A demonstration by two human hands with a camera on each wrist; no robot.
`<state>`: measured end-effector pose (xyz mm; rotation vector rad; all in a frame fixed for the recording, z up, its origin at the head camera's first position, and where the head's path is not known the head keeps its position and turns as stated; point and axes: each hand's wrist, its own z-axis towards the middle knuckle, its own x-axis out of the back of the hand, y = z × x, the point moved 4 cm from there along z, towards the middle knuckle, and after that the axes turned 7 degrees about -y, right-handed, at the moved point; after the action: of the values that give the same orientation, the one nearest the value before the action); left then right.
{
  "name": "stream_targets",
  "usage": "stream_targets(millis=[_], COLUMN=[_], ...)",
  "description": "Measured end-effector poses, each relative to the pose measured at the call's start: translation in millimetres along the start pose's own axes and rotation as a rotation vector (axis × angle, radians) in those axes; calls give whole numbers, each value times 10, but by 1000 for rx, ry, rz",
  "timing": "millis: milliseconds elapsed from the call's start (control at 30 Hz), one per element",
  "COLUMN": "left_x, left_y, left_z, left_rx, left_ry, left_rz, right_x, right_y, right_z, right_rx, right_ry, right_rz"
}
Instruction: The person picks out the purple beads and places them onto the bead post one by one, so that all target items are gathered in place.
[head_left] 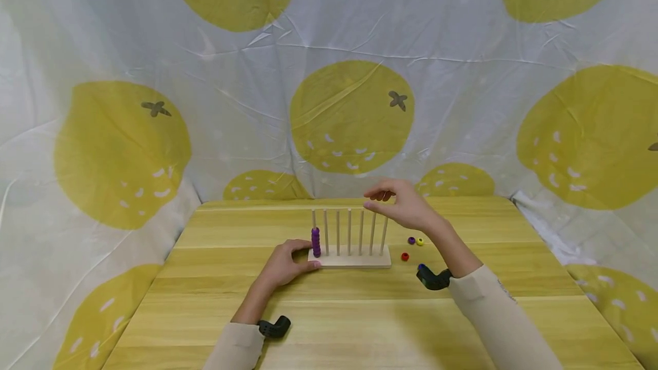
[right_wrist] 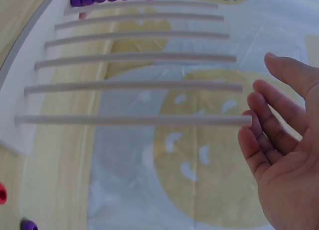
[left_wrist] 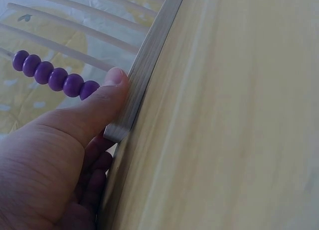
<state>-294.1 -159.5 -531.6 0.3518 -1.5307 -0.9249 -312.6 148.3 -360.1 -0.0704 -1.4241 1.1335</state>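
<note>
A pale wooden peg stand carries a row of several upright pegs. Purple beads are stacked on its leftmost peg, leaving that peg's top bare. My left hand grips the left end of the base, its thumb against the front edge and the fingers partly hidden behind. Above the right-hand pegs is my right hand, with fingers and thumb apart. In the right wrist view that hand shows nothing held, and its fingers are close to the tip of the end peg.
Right of the stand, a purple bead, a yellow bead and a red bead lie on the wooden table. A lemon-print cloth hangs behind the table. Each wrist wears a black camera.
</note>
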Motion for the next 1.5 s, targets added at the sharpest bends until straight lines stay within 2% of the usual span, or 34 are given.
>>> stream_targets(millis=[300,667,1233,1500], left_x=[-42,-14,-10,-7], left_y=[-30,-46,-16,-19], left_z=[-30,2,-16,0], left_rx=[2,-8,0,5], left_ry=[-1,2,2,-13], left_rz=[-23,-1,-10,2], right_x=[114,167,49,-63], right_y=[282,632,1243,1511], right_z=[-248,-481,-763,-842], right_rx=[-71,-150,-248,-269], right_ry=[29,62,78,46], right_rz=[-1,9,-23,-18])
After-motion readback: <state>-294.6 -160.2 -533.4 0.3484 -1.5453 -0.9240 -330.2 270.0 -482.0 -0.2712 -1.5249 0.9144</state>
